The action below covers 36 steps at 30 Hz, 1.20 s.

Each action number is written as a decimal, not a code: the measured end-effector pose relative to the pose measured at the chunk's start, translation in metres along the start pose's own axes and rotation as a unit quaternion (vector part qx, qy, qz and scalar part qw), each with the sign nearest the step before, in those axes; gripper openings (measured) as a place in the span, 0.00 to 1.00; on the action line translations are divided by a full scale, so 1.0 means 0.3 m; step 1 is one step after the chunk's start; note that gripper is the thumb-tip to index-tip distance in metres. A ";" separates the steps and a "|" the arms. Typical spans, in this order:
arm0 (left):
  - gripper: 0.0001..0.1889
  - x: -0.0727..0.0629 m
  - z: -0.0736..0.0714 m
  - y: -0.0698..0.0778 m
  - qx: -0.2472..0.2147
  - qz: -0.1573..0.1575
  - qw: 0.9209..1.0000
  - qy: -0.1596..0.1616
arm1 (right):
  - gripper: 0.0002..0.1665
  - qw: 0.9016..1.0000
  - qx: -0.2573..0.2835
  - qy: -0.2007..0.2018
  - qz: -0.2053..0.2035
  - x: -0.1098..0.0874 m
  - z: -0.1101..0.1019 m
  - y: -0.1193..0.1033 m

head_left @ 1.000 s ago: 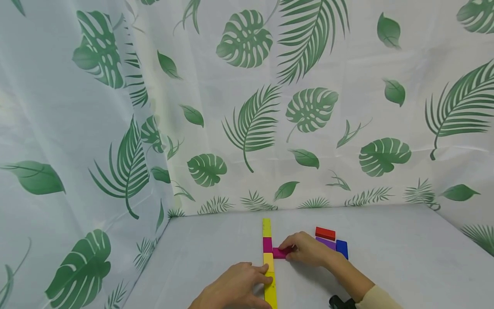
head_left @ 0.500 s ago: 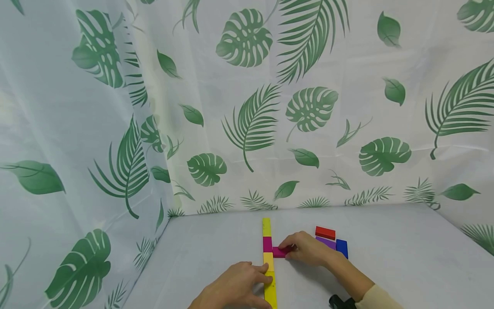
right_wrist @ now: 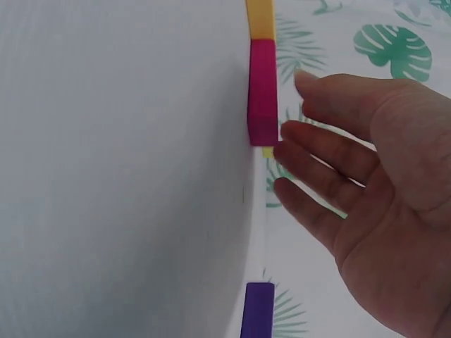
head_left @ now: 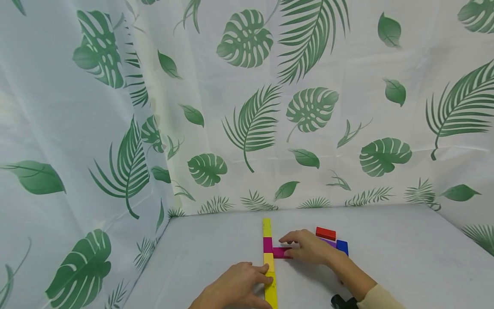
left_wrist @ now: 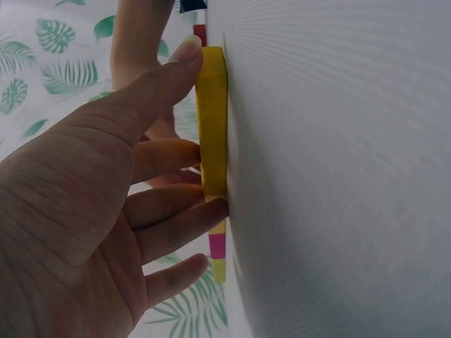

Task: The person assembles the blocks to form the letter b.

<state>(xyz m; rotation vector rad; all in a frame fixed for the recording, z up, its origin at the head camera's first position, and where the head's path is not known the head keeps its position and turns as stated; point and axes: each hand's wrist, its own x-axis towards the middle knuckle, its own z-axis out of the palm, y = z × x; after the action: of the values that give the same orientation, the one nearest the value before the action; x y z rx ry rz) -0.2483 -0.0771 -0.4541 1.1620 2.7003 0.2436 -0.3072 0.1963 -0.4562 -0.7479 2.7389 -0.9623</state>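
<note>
Yellow, magenta, pale orange and yellow blocks lie end to end in a straight row, which runs away from me. A second magenta block (head_left: pixel 280 252) extends rightward from the row, its left end against it. My left hand (head_left: pixel 234 284) rests its fingertips on the pale orange block (head_left: pixel 268 259) and the near yellow block (head_left: pixel 272 294). In the left wrist view the thumb touches the yellow block's (left_wrist: pixel 213 120) near end. My right hand (head_left: pixel 310 249) hovers by the second magenta block, fingers loosely spread; the right wrist view shows them apart from that block (right_wrist: pixel 263 91).
Right of my right hand lie a red block (head_left: pixel 326 233), a purple block (head_left: pixel 329 242) partly hidden by the hand, and a blue block (head_left: pixel 342 246). A black object (head_left: pixel 339 301) sits at the right wrist. A leaf-print curtain (head_left: pixel 254 128) closes off the back and sides.
My right hand has let go of the second magenta block; its index finger and thumb have spread and lifted. Left hand and blocks have stayed put.
</note>
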 end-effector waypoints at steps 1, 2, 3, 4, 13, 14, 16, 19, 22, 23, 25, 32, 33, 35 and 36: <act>0.32 0.000 0.000 0.001 0.001 -0.001 1.000 0.000 | 0.24 1.000 0.001 0.005 0.002 -0.002 -0.003 0.000; 0.32 0.000 0.000 0.002 0.004 -0.001 1.000 0.000 | 0.24 1.000 -0.001 0.010 0.003 -0.004 -0.007 0.001; 0.32 0.000 0.000 0.003 0.004 -0.003 1.000 -0.002 | 0.25 1.000 -0.003 0.015 0.003 -0.006 -0.011 0.003; 0.32 0.000 -0.001 0.004 0.005 -0.004 1.000 -0.003 | 0.25 1.000 -0.007 0.020 0.002 -0.008 -0.015 0.005; 0.32 0.000 0.003 0.002 0.011 0.012 1.000 0.001 | 0.27 0.997 -0.034 0.060 -0.013 -0.048 -0.070 0.058; 0.32 0.000 0.003 0.001 0.013 0.015 1.000 0.003 | 0.27 0.997 -0.040 0.067 -0.014 -0.053 -0.079 0.067; 0.32 0.000 0.003 0.001 0.013 0.018 1.000 0.004 | 0.26 0.996 -0.048 0.079 -0.012 -0.063 -0.098 0.087; 0.32 -0.002 0.001 0.003 0.012 0.014 1.000 0.002 | 0.26 0.994 -0.063 0.094 -0.012 -0.078 -0.124 0.123; 0.32 -0.005 0.000 0.005 0.015 0.013 1.000 0.005 | 0.26 0.992 -0.067 0.103 -0.014 -0.100 -0.146 0.159; 0.32 -0.005 0.000 0.005 0.015 0.012 1.000 0.004 | 0.26 0.992 -0.070 0.104 -0.013 -0.108 -0.153 0.171; 0.32 -0.005 0.001 0.005 0.015 0.010 1.000 0.004 | 0.26 0.992 -0.066 0.103 -0.005 -0.123 -0.165 0.189; 0.32 0.000 0.004 0.002 0.010 0.009 1.000 0.001 | 0.26 0.994 -0.056 0.094 0.007 -0.166 -0.197 0.203; 0.32 0.000 0.004 0.001 0.010 0.010 1.000 0.002 | 0.26 0.994 -0.053 0.094 0.009 -0.168 -0.200 0.202; 0.32 0.000 0.004 0.001 0.007 0.009 1.000 0.003 | 0.26 0.995 -0.049 0.091 0.006 -0.171 -0.205 0.201; 0.32 0.000 0.003 0.001 0.003 0.007 1.000 0.002 | 0.26 0.995 -0.047 0.090 0.007 -0.171 -0.206 0.201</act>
<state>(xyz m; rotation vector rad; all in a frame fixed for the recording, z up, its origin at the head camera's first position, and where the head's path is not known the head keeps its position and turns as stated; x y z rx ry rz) -0.2478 -0.0767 -0.4549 1.1837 2.6994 0.2395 -0.3053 0.2964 -0.4465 -0.6857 2.9577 -0.9472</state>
